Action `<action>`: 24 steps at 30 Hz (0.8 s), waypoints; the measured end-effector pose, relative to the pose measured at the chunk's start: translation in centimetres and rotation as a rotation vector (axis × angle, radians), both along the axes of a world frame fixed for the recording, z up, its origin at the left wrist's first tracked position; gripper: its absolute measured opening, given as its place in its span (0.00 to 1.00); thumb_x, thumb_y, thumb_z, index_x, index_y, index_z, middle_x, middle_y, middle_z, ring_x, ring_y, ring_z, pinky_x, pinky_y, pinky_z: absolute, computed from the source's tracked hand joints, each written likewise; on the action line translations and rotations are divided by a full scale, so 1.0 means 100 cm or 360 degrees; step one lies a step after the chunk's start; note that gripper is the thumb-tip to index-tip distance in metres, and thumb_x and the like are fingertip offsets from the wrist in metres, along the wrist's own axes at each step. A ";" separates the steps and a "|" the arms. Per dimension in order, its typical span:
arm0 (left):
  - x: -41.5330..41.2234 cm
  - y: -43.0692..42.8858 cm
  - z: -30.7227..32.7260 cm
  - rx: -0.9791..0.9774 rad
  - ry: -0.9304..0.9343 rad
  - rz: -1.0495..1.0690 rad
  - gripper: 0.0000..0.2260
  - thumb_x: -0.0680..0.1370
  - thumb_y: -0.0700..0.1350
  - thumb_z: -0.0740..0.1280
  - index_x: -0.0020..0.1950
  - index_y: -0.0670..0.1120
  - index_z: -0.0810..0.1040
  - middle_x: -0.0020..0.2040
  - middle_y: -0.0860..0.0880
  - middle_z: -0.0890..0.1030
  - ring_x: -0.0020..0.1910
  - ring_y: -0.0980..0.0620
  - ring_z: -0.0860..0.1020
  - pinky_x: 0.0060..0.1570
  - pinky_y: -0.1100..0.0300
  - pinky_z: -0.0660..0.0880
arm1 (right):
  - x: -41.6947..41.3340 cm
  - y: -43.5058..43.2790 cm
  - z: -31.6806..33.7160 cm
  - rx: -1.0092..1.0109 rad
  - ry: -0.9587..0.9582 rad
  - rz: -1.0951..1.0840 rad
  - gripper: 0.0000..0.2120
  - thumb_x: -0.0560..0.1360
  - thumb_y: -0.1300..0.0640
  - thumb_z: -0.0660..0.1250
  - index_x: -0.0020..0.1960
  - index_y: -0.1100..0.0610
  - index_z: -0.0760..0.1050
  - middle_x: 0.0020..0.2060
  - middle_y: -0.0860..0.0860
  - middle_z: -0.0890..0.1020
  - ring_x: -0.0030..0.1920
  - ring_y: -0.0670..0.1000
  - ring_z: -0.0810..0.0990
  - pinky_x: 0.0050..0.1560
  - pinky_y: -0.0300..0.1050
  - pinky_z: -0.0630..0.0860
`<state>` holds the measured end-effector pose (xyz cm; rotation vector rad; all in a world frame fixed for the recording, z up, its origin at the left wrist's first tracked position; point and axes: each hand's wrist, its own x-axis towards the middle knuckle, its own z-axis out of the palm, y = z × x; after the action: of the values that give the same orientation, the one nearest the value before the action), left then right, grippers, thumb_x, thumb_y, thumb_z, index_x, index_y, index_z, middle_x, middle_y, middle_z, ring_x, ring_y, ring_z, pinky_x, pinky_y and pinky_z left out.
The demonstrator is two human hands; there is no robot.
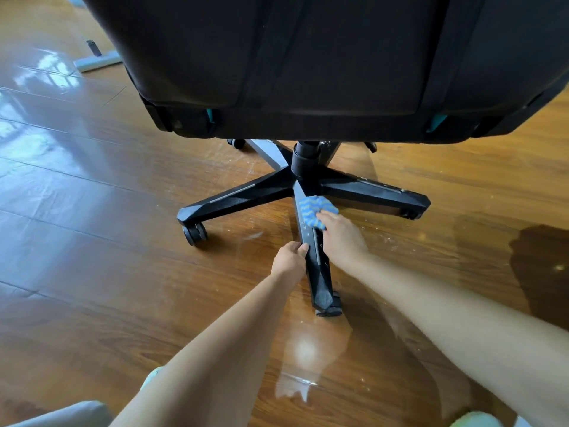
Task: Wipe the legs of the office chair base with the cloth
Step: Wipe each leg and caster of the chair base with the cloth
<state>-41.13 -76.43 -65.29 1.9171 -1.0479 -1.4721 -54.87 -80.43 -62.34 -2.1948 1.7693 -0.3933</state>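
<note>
Wiping is judged to be in hand on the black angular six-o'clock leg (pixel 321 275) of the five-spoked office chair base (pixel 240 197). The blue-and-white striped cloth (pixel 314 209) is clutched by the right hand (pixel 341 238), at its eleven o'clock, near the hub (pixel 304 167). The leg's edge is gripped by the left hand (pixel 289 260). Next, a stroke toward the castor (pixel 329 309) is called for.

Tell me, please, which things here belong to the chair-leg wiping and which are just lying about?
In the job: blue cloth in right hand; near leg gripped by left hand; other base legs.
Lying about: pale floor tool at far left.
</note>
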 end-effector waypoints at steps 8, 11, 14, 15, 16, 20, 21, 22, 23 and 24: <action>-0.002 -0.002 -0.004 0.0046 0.0108 0.0089 0.18 0.88 0.52 0.60 0.70 0.42 0.79 0.61 0.36 0.84 0.55 0.39 0.83 0.59 0.46 0.80 | -0.007 0.036 -0.017 -0.0021 -0.0016 0.0038 0.26 0.77 0.71 0.61 0.75 0.59 0.72 0.72 0.52 0.75 0.73 0.54 0.71 0.70 0.48 0.70; -0.004 0.003 0.002 0.0195 0.0270 0.0219 0.16 0.87 0.51 0.62 0.69 0.44 0.79 0.42 0.45 0.81 0.33 0.52 0.74 0.37 0.56 0.76 | 0.001 0.005 -0.006 0.0025 -0.0021 -0.0036 0.29 0.73 0.75 0.59 0.70 0.59 0.76 0.68 0.52 0.79 0.68 0.58 0.75 0.64 0.51 0.75; -0.004 0.010 0.005 0.0268 0.0390 0.0318 0.14 0.87 0.51 0.63 0.68 0.45 0.79 0.37 0.49 0.76 0.31 0.54 0.71 0.35 0.61 0.74 | 0.005 -0.012 0.004 0.0066 -0.0063 -0.0104 0.31 0.72 0.75 0.58 0.71 0.57 0.77 0.69 0.51 0.78 0.68 0.57 0.76 0.65 0.48 0.74; -0.003 0.012 0.005 0.0267 0.0398 0.0339 0.14 0.87 0.51 0.63 0.68 0.45 0.79 0.37 0.49 0.75 0.32 0.55 0.71 0.35 0.62 0.74 | 0.005 -0.008 0.005 0.0084 -0.0071 -0.0102 0.32 0.72 0.75 0.58 0.72 0.56 0.76 0.71 0.50 0.77 0.70 0.55 0.75 0.68 0.47 0.73; -0.003 0.013 0.005 0.0258 0.0400 0.0349 0.14 0.87 0.51 0.63 0.67 0.45 0.79 0.37 0.49 0.75 0.31 0.55 0.71 0.34 0.62 0.73 | 0.003 0.001 0.005 0.0093 -0.0078 -0.0109 0.32 0.73 0.74 0.58 0.73 0.54 0.76 0.72 0.49 0.76 0.71 0.54 0.74 0.69 0.46 0.72; -0.003 0.011 -0.001 0.0197 0.0424 0.0325 0.14 0.87 0.50 0.63 0.66 0.42 0.80 0.37 0.49 0.76 0.30 0.55 0.70 0.29 0.64 0.69 | -0.011 0.065 -0.001 0.0100 -0.0120 -0.0135 0.30 0.74 0.72 0.60 0.72 0.52 0.77 0.72 0.47 0.76 0.71 0.51 0.75 0.69 0.45 0.71; -0.002 0.010 -0.004 0.0194 0.0423 0.0330 0.14 0.87 0.49 0.62 0.67 0.42 0.79 0.39 0.48 0.78 0.31 0.55 0.71 0.31 0.63 0.71 | -0.012 0.081 -0.003 0.0101 -0.0133 -0.0118 0.30 0.74 0.72 0.60 0.72 0.53 0.76 0.72 0.48 0.76 0.71 0.51 0.75 0.70 0.45 0.71; -0.002 0.010 -0.005 0.0195 0.0427 0.0337 0.14 0.87 0.49 0.62 0.67 0.42 0.79 0.43 0.47 0.80 0.33 0.54 0.72 0.34 0.62 0.73 | -0.012 0.093 -0.005 0.0118 -0.0144 -0.0105 0.30 0.74 0.71 0.60 0.73 0.54 0.75 0.72 0.48 0.75 0.71 0.51 0.75 0.70 0.46 0.71; -0.002 0.011 -0.004 0.0196 0.0440 0.0340 0.14 0.87 0.49 0.62 0.67 0.42 0.79 0.47 0.46 0.81 0.35 0.53 0.74 0.38 0.59 0.74 | -0.010 0.101 -0.006 0.0144 -0.0155 -0.0100 0.30 0.74 0.71 0.60 0.74 0.54 0.74 0.73 0.48 0.74 0.71 0.51 0.75 0.71 0.47 0.72; -0.003 0.012 -0.004 0.0196 0.0466 0.0346 0.14 0.87 0.49 0.62 0.67 0.42 0.79 0.49 0.46 0.82 0.38 0.52 0.76 0.41 0.57 0.75 | -0.009 0.101 -0.005 0.0161 -0.0160 -0.0089 0.31 0.74 0.71 0.60 0.75 0.54 0.73 0.74 0.49 0.73 0.72 0.52 0.74 0.71 0.48 0.73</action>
<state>-41.42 -75.27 -65.65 1.7619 -0.6110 -1.6577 -55.79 -70.37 -62.88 -2.0244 1.7605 -0.4104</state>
